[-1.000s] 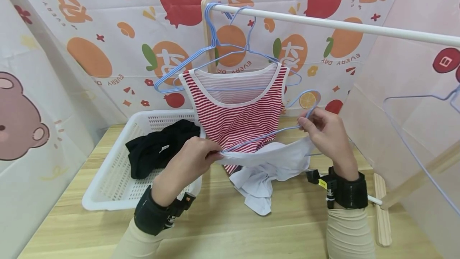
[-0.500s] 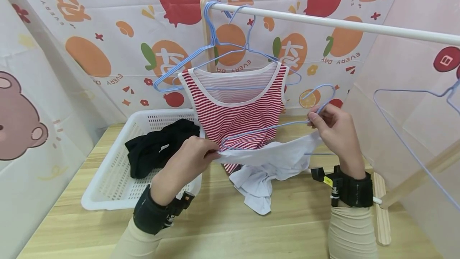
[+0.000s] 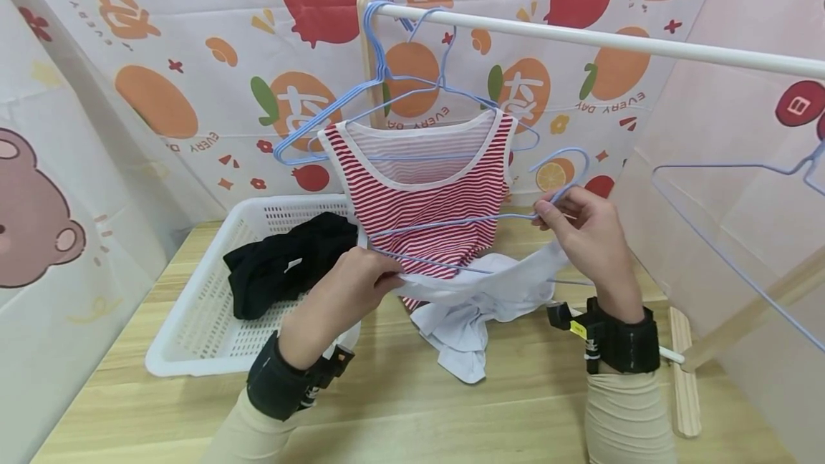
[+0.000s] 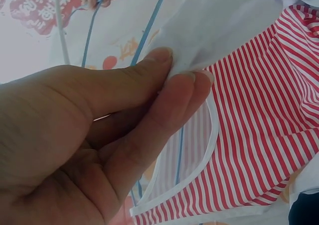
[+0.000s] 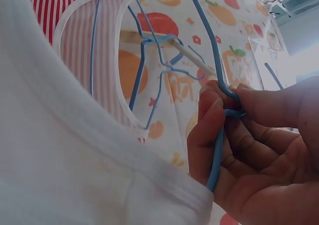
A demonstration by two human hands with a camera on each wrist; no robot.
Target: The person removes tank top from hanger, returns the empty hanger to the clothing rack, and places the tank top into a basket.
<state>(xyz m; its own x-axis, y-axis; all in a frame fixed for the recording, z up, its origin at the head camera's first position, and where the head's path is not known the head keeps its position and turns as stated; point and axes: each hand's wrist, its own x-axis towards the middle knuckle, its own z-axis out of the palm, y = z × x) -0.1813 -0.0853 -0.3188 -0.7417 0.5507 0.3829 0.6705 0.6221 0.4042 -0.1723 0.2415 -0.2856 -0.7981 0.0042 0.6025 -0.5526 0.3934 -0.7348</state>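
In the head view my left hand (image 3: 351, 285) pinches the edge of a white garment (image 3: 467, 313), its cloth stretched toward the right and bunched low over the table. The left wrist view shows the thumb and fingertips closed on the white cloth (image 4: 209, 33). My right hand (image 3: 586, 235) holds a blue wire hanger (image 3: 451, 222) at the neck, just below its hook. The hanger's left end sticks out past the garment edge, above my left hand. In the right wrist view, the white fabric (image 5: 99, 150) lies against the hanger's lower arm, partly hiding it.
A red-striped tank top (image 3: 432, 213) hangs on a blue hanger behind the hands. More hangers (image 3: 322, 117) are bunched at the left end of the white rod (image 3: 612, 43). A white basket (image 3: 187, 367) holds black clothing (image 3: 283, 263). Another hanger (image 3: 722, 165) hangs far right.
My right hand moved right, then back left with the hanger. The hanger's left end came out from the white garment's edge and now reaches further left. My left hand keeps its pinch.
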